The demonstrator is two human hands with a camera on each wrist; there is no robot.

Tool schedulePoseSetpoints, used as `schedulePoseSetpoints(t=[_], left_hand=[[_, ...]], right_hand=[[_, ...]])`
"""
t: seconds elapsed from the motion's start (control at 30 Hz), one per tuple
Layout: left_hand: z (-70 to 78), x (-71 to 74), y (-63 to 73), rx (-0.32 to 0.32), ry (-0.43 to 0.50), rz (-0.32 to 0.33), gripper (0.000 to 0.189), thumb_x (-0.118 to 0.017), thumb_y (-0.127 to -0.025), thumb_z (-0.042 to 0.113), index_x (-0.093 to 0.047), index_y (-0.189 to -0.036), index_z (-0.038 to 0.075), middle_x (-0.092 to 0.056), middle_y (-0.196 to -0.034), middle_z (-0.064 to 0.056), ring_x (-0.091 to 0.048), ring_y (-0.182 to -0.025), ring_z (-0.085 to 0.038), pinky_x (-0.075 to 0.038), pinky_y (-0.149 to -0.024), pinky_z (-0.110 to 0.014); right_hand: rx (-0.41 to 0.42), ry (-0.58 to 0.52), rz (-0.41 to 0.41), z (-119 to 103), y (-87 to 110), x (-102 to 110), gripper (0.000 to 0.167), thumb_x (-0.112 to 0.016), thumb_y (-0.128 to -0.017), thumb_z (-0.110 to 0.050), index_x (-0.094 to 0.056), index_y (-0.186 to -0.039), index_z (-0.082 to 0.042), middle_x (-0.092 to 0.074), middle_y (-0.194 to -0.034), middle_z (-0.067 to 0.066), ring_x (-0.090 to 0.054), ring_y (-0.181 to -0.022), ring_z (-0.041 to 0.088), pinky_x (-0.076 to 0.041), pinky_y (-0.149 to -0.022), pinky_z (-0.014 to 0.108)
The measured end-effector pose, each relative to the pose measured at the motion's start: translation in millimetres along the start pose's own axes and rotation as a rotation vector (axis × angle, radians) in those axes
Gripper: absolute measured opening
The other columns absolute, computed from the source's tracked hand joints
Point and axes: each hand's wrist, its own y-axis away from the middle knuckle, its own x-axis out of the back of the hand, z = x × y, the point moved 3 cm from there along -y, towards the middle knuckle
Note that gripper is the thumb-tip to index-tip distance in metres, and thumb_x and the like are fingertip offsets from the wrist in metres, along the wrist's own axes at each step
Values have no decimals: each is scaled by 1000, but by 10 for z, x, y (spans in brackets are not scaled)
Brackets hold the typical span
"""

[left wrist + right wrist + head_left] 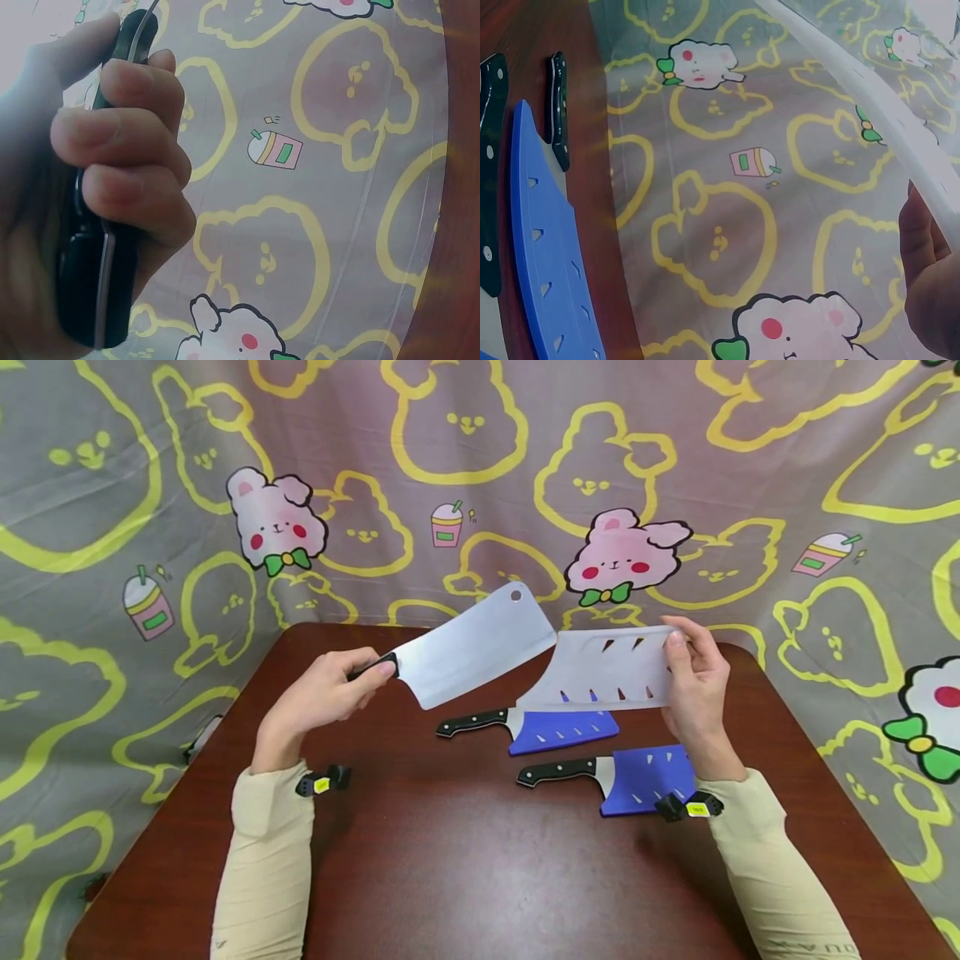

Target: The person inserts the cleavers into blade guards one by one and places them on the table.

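My left hand (322, 689) grips a cleaver (480, 647) by its black handle, the bare blade held up above the table and slanting toward the upper right. Fingers wrap the handle (97, 292) in the left wrist view. A white blade cover (592, 668) with small triangular slots is pinched at its right end between the thumb and fingers of my right hand (697, 685). The blade's far corner meets or overlaps the cover's left edge in the head view. Edge-on, the white cover (885, 112) crosses the upper right of the right wrist view.
Two black-handled knives lie on the brown table (465, 860) beneath the cover, their blades in blue covers, one farther back (562, 731) and one nearer (648, 781). A patterned curtain (480, 460) hangs behind the table and down its sides.
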Motion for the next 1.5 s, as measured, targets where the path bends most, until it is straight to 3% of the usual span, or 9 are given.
schedulePoseSetpoints(t=[0.23, 0.47, 0.63, 0.87, 1.13, 1.5], left_hand=[[65, 0, 17, -22, -22, 0, 32, -58, -99, 37, -55, -80, 12, -46, -56, -4, -42, -44, -16, -34, -44, -29], [227, -9, 118, -32, 18, -40, 24, -60, -98, 37, -62, -84, 17, -43, -54, -3, -39, -40, -16, -33, -42, -29], [312, -35, 211, -22, 11, -125, 19, -62, -96, 41, -66, -90, 24, -39, -52, 1, -35, -41, -12, -35, -45, -28], [381, -94, 238, -40, -35, -236, 22, -62, -95, 43, -64, -79, 29, -38, -50, 5, -37, -42, -9, -36, -47, -27], [420, -270, 108, -121, -63, -228, 22, -61, -96, 40, -64, -80, 26, -40, -51, 7, -44, -45, -11, -39, -52, -27], [568, -513, 10, -146, -160, -201, 31, -55, -100, 40, -56, -79, 17, -41, -57, 7, -40, -49, -6, -38, -55, -26]], right_hand=[[10, 21, -2, -51, 2, -10, 30, -52, -101, -12, -60, -124, 5, -38, -67, -3, -53, -73, 12, -46, -59, 20], [26, -71, 37, -134, -44, 39, 30, -55, -99, -9, -59, -122, 9, -59, -78, 5, -64, -79, 16, -55, -65, 23], [34, -75, 72, -176, -81, 83, 30, -57, -98, -9, -60, -120, 11, -54, -74, 2, -61, -74, 14, -53, -62, 21], [11, -56, 57, -186, -71, 86, 26, -58, -97, -6, -64, -116, 11, -51, -72, 1, -54, -68, 12, -47, -56, 20], [2, -26, -67, -134, 13, -37, 25, -52, -99, -4, -63, -118, 9, -56, -77, 1, -58, -73, 12, -49, -58, 21], [-120, -11, -99, 7, 214, -269, 31, -49, -103, -15, -58, -121, 9, -56, -89, 1, -58, -83, 14, -49, -60, 23]])
